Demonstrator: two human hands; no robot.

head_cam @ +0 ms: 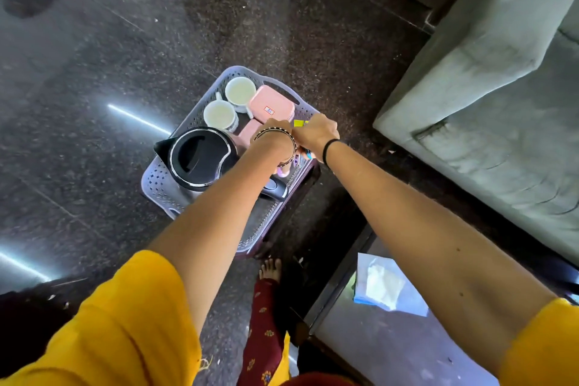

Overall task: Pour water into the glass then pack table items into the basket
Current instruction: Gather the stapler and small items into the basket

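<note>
- The basket, a lilac perforated plastic one, rests on the dark speckled floor, seen from directly above.
- The kettle, black with a closed lid, stands in the basket's left half, spout toward the left rim; its handle projects to the right beneath the left forearm.
- Two white cups stand side by side at the basket's far left corner, both upright and mouth up.
- A pink box bearing a small label lies just beside the cups, at the far right corner.
- A second pink item lies between the kettle and the pink box; most of it is hidden by the wrist.
- The left hand, with bangles on its wrist, reaches down into the basket's right half; its fingers are hidden, so their state cannot be told.
- The right hand, with a black band on its wrist, sits over the basket's right rim, touching the left hand; whether its fingers are together or apart cannot be told.
- A yellow item shows between the two hands; small coloured objects show below the wrists, too hidden to identify.
- A glass tabletop at the lower right carries a blue-and-white packet.
- A grey sofa stands well apart, to the right.
</note>
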